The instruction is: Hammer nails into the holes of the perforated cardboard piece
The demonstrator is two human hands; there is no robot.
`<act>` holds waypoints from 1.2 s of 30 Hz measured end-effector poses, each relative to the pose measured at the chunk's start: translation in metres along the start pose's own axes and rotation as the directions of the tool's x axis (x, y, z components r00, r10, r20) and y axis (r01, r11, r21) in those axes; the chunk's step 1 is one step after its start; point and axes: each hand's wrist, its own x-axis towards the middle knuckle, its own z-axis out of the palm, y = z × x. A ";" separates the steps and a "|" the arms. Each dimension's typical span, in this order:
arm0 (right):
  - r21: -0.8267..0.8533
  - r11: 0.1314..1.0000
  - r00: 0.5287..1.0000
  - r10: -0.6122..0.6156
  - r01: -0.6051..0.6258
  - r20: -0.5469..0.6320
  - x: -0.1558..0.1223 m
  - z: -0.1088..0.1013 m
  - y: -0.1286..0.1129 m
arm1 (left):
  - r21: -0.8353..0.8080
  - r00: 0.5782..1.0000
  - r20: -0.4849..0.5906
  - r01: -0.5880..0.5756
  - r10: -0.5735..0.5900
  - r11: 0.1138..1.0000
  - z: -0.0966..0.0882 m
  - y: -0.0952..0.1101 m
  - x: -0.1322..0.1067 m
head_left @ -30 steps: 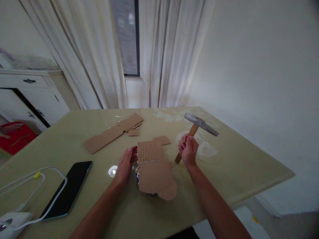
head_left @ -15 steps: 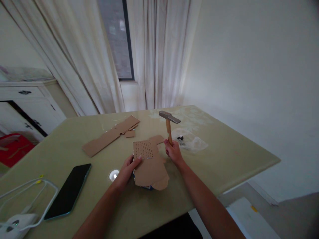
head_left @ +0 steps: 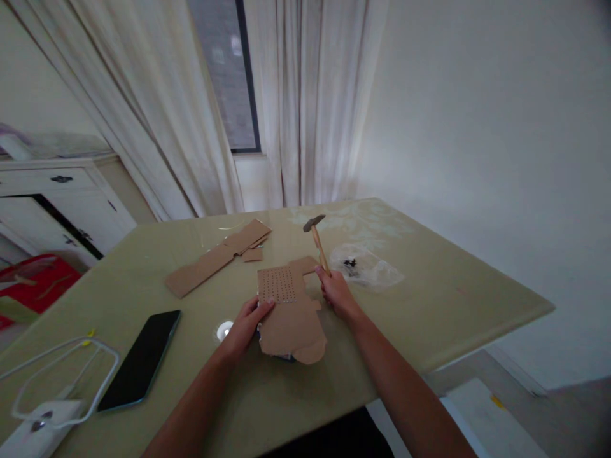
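In the head view, a torn piece of brown cardboard [head_left: 292, 327] faces me, with rows of small dark dots over its upper left part. Something dark blue shows under its lower edge, mostly hidden. My left hand [head_left: 249, 322] grips the cardboard's left edge, thumb on top and the other fingers mostly out of sight. My right hand [head_left: 337, 294] is closed round the wooden handle of a hammer [head_left: 316, 236]. Its metal head is up, beyond and above the cardboard, not touching it. A clear plastic bag [head_left: 375, 267] with small black pieces lies just right of the hammer.
Long cardboard strips [head_left: 217, 261] lie on the table [head_left: 453, 286] at the back left. A black phone [head_left: 142, 359] and a white power strip [head_left: 48, 423] with a cable are at the left. Beyond stand curtains [head_left: 315, 95]; a wall [head_left: 477, 159] is to the right.
The hammer's head has turned and tipped to the left in my right hand. My left hand keeps its hold on the cardboard. The whole view has shifted slightly.
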 end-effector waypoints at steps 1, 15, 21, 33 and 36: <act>-0.001 1.000 1.000 0.012 -0.012 -0.007 -0.001 -0.001 -0.001 | 0.003 1.000 0.001 -0.005 0.005 1.000 0.000 -0.001 0.000; -0.055 0.998 0.988 0.043 -0.035 0.152 -0.003 -0.003 -0.002 | 0.013 1.000 0.010 -0.019 0.019 1.000 -0.002 -0.005 0.002; -0.030 0.998 0.981 0.065 -0.060 0.185 -0.002 -0.004 -0.001 | 0.017 0.999 0.022 -0.028 0.028 0.999 -0.002 -0.004 0.002; -0.012 0.996 0.977 0.088 -0.088 0.197 -0.004 -0.006 -0.001 | 0.026 0.999 0.030 -0.041 0.040 0.999 -0.003 -0.008 0.004; -0.012 0.996 0.977 0.094 -0.094 0.192 -0.005 -0.006 -0.003 | 0.032 0.998 0.036 -0.045 0.044 0.998 -0.002 -0.007 0.004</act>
